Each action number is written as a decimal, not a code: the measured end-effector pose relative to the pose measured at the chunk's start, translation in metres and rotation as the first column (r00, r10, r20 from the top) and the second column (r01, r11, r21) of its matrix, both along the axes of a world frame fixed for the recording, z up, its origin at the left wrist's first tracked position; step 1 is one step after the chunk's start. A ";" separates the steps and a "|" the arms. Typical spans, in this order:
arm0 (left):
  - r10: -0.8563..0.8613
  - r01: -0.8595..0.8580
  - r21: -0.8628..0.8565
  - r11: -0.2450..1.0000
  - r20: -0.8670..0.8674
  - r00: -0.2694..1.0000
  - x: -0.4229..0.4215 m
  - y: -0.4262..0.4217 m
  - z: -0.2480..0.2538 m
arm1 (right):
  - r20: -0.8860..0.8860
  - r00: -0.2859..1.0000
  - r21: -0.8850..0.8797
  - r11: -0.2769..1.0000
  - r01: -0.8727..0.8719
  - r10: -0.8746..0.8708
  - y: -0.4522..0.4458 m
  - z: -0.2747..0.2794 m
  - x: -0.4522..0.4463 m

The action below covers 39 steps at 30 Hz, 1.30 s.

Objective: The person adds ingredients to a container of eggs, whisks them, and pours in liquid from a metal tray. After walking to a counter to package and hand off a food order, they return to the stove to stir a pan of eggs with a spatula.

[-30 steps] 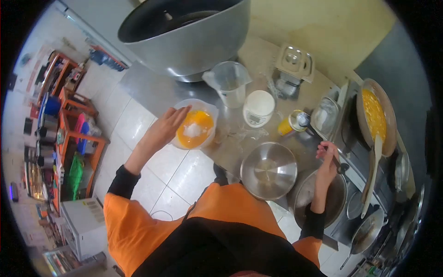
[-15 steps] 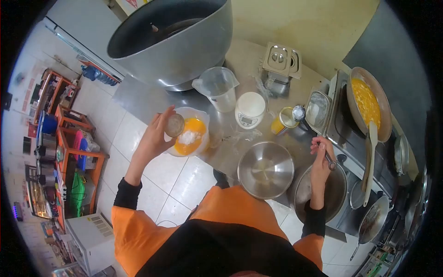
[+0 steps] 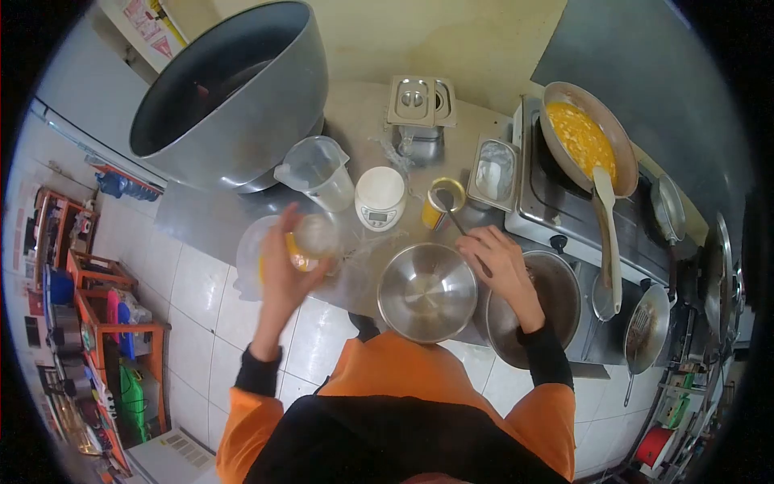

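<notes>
I have the left hand (image 3: 284,278) at nine o'clock of the steel bowl (image 3: 427,308), fingers around a small clear cup (image 3: 317,235), blurred, partly hiding the pale bowl (image 3: 251,244) of yellow contents. The right hand (image 3: 501,262), at two o'clock, pinches a spoon (image 3: 456,219), its head at the yellow tin's (image 3: 431,217) mouth, at twelve. Outward, I record the scale (image 3: 380,194) at eleven and the pan (image 3: 617,143) between one and two.
</notes>
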<state>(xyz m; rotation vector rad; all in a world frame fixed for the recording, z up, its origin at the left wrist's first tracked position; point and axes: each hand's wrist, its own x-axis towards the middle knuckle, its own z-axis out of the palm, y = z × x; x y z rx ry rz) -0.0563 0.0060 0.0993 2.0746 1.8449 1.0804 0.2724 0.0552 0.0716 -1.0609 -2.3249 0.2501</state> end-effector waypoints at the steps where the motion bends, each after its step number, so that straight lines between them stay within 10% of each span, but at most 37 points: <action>1: -0.053 0.054 -0.005 0.999 0.113 0.992 0.017 0.011 -0.009 | -0.134 0.989 -0.055 0.997 0.051 -0.058 -0.002 -0.001 -0.001; 6: -0.258 0.241 0.094 0.966 0.328 0.909 0.117 0.087 -0.064 | -0.473 0.804 -0.253 0.930 0.268 -0.360 0.008 -0.001 0.008; 14: -0.165 0.166 0.015 0.986 0.227 0.960 0.167 0.117 -0.091 | 0.252 0.901 0.184 0.932 0.313 -0.353 0.069 -0.048 0.050; 19: -0.130 0.155 -0.112 0.982 0.207 0.970 0.167 0.119 -0.091 | 0.114 0.843 0.348 0.816 0.461 -0.525 0.072 -0.007 0.019; 28: -0.037 0.042 -0.067 0.997 0.067 0.997 0.163 0.105 -0.082 | -0.073 0.914 0.209 0.890 0.406 -0.400 0.078 0.052 -0.047; 39: -0.195 0.201 0.019 0.979 0.349 0.917 0.156 0.111 -0.105 | 0.000 0.971 -0.071 0.969 0.238 -0.239 0.107 -0.046 -0.027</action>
